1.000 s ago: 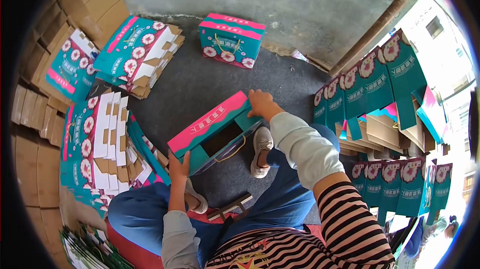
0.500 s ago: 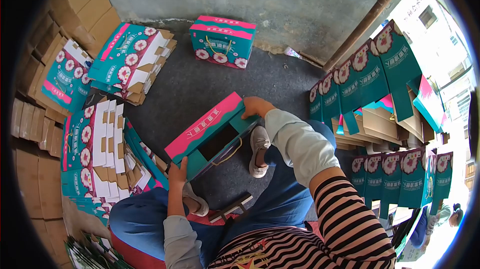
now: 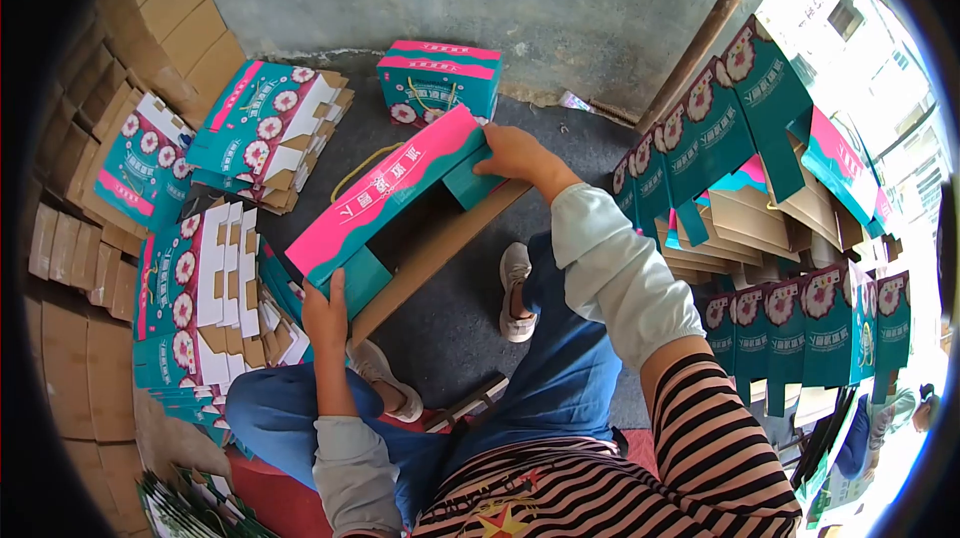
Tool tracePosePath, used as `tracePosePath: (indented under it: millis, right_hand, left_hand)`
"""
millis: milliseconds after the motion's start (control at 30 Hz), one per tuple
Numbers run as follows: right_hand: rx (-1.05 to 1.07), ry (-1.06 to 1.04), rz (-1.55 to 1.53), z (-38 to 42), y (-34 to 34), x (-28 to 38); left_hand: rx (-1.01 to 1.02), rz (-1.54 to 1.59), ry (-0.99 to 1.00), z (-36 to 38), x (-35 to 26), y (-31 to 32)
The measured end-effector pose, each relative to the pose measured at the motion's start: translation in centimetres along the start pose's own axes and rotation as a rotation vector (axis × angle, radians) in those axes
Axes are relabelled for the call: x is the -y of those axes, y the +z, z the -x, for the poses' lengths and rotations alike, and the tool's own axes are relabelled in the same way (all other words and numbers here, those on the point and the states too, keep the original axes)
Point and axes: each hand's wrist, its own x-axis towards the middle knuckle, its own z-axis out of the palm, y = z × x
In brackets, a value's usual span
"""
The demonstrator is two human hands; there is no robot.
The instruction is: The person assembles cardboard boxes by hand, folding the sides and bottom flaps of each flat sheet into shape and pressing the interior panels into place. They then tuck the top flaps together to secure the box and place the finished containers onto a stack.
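A pink and teal gift box (image 3: 385, 200) is between my two hands above the floor, tilted, with its open side facing me. Inside its dark opening, teal end flaps are folded in, and a bare brown cardboard flap lies along the near edge. My left hand (image 3: 326, 316) grips the near left corner, thumb on the teal flap. At the far right corner, my right hand (image 3: 515, 158) is closed on the other end. A yellow cord handle (image 3: 362, 173) shows on the box's far side. Behind it, a finished-looking closed gift box (image 3: 440, 81) stands by the wall.
Flat, printed cartons (image 3: 175, 288) are stacked on the left, with another stack (image 3: 262, 133) behind. Brown cardboard (image 3: 80, 368) lines the left side. Partly opened teal boxes (image 3: 710, 138) stand in rows on the right. A wooden pole (image 3: 705, 33) leans at the wall; a person (image 3: 875, 433) is outside.
Both hands have raised the box and shifted it up and left in view. It has turned, so the brown flap now shows along its near side and the cord handle appears on the far side.
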Motion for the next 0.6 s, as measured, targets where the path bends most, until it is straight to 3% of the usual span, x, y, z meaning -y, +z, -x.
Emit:
tracePosePath:
  millis: [100,200,600]
  right_hand:
    - [0.149,-0.017,0.071,-0.2,-0.4,-0.7]
    - [0.43,0.167,-0.108,-0.7,-1.1,-1.2]
    - [0.632,0.224,-0.237,-6.4,4.3,-6.0]
  left_hand:
    - [0.032,-0.035,0.011,-0.6,0.6,0.8]
    - [0.094,-0.034,-0.008,-1.5,1.6,1.8]
    - [0.225,-0.005,-0.128,-6.8,2.1,4.9]
